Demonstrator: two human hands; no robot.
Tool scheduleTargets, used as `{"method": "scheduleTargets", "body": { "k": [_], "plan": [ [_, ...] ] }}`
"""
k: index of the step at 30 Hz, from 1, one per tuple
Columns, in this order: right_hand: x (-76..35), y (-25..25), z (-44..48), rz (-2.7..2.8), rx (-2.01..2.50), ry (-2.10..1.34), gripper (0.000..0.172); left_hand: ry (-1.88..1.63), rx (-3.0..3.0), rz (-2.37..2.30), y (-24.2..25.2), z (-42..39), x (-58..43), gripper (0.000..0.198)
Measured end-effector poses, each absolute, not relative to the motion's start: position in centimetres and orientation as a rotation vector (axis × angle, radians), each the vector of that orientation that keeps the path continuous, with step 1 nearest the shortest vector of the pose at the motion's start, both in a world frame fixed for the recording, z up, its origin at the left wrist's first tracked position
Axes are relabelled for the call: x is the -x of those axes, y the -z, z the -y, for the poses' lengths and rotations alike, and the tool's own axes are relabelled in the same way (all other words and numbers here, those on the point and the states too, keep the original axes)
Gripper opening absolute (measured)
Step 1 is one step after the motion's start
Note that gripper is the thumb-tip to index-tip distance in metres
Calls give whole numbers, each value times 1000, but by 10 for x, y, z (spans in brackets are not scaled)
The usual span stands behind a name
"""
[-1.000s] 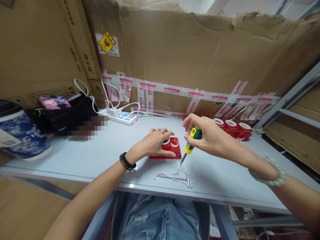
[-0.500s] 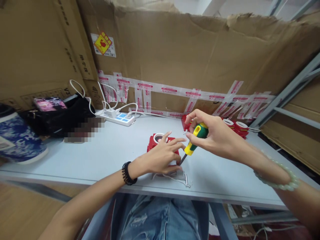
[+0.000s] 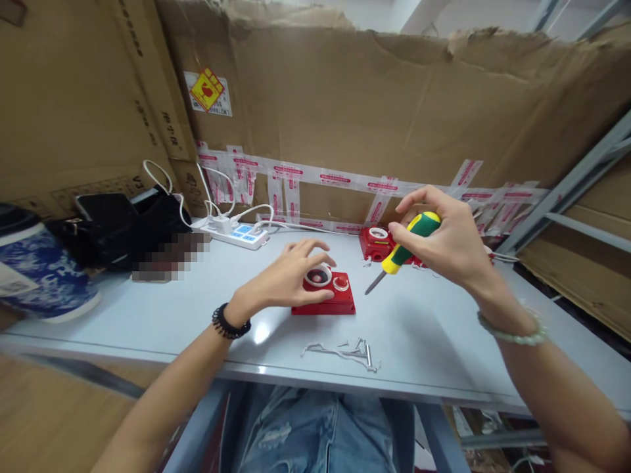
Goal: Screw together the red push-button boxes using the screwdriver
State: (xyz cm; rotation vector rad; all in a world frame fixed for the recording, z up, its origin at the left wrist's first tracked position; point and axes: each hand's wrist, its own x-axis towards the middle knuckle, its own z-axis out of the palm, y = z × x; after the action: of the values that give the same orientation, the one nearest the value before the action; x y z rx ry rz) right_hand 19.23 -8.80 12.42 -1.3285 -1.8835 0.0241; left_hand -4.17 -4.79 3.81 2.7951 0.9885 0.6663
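My left hand (image 3: 283,279) curves around the left part of a red box (image 3: 335,303), thumb across its near side and fingertips over a white-rimmed round speaker (image 3: 318,276). A small red dome (image 3: 340,281) sits on the same box, right of the speaker. Off to the right, my right hand (image 3: 448,236) grips a green-and-yellow screwdriver (image 3: 415,238), its metal tip pointing down and left, clear of the box. Between the box and the table's front edge lie several small screws (image 3: 359,344), metal rods (image 3: 369,355) and a white cord (image 3: 340,353).
More red boxes (image 3: 371,246) stand at the back, partly hidden by my right hand. A white power strip (image 3: 241,235) with plugged cables is at back left. Left of it are a black bag (image 3: 162,220) and a blue-white container (image 3: 44,276). Cardboard (image 3: 345,98) walls the rear.
My left hand has moved from the screws up and left onto the red box. My right hand has lifted the screwdriver up and to the right, away from the box.
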Motion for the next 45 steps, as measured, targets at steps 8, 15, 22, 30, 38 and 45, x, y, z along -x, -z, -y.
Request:
{"method": "scheduleTargets", "body": {
  "k": [8,15,22,30,38,45],
  "plan": [
    [-195,-86,58,1811,1174,7,21,-572,-2573,-969,-27,28,54,53],
    [-197,-66,54,2022,1209,-80,29,-865,-2597,-863,-37,29,57,46],
    [-199,-58,51,1806,1275,-885,48,-1281,-2732,-587,-30,34,38,49],
    [-184,-69,79,1768,1064,-664,39,-1640,-3236,-813,-31,30,24,54],
    [-184,-69,84,1642,1072,-492,39,-1800,-3322,-668,-42,22,2,46],
    [-175,-61,90,1565,1054,-222,35,-1805,-3044,-951,-39,23,-13,32]
  ]
}}
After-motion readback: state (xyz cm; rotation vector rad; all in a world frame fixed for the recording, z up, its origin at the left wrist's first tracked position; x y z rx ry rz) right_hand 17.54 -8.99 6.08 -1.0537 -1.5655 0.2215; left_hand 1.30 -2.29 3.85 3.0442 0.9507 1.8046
